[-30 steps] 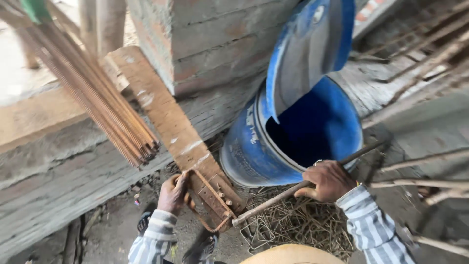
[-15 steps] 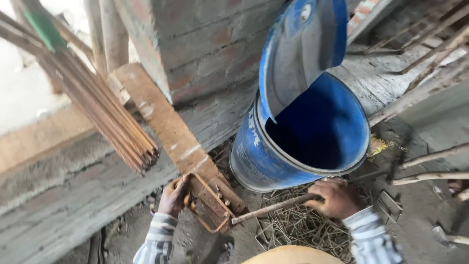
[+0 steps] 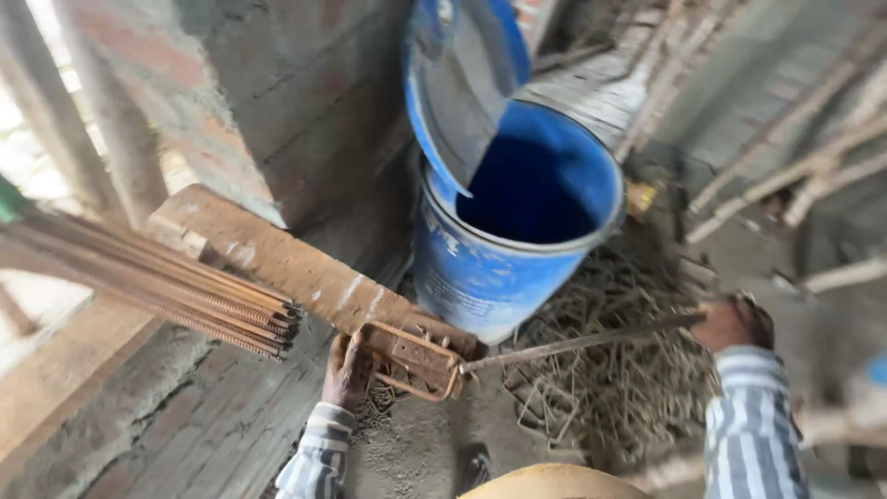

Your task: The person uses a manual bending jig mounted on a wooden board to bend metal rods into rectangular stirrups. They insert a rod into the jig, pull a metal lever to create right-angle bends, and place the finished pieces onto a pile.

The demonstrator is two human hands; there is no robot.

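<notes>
The steel rod (image 3: pixel 577 342) lies nearly level below the one blue barrel (image 3: pixel 517 231), its near end in the rusty bending jig (image 3: pixel 411 359) fixed to one wooden plank (image 3: pixel 277 263). We count two hands, one bundle of ribbed bars (image 3: pixel 157 282) at left, and one heap of bent wire ties (image 3: pixel 610 370) on the ground. Since half a second ago our view has swung and the rod's far end sits lower and farther out. Our left hand (image 3: pixel 346 370) curls round the jig's edge; our right hand (image 3: pixel 735 323) is closed on the rod's far end, though blurred.
</notes>
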